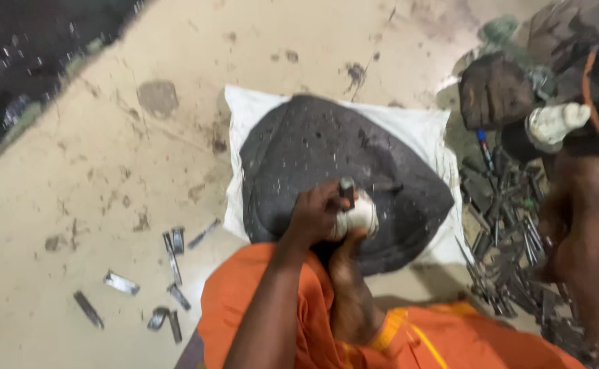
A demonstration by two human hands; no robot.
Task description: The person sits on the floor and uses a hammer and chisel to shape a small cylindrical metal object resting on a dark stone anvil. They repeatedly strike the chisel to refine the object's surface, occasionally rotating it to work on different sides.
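Note:
My left hand [313,215] is closed around a small dark metal piece [346,191] and holds it upright on a black rounded pad [299,154]. The pad lies on a white sack [415,126] on the floor. Below the hand, a limb from my orange garment [265,307] reaches the same spot; its tip is wrapped in white cloth [361,217] and touches the piece. My right hand [573,147] is raised at the right edge and blurred. Something wrapped in white [552,125] shows at its top, and its grip is unclear.
Several short metal strips [171,263] lie scattered on the pale concrete floor at left. A dense pile of metal pieces [511,239] covers the floor at right. A dark bag-like object [494,92] sits at the upper right. Dark ground [19,48] borders the floor at top left.

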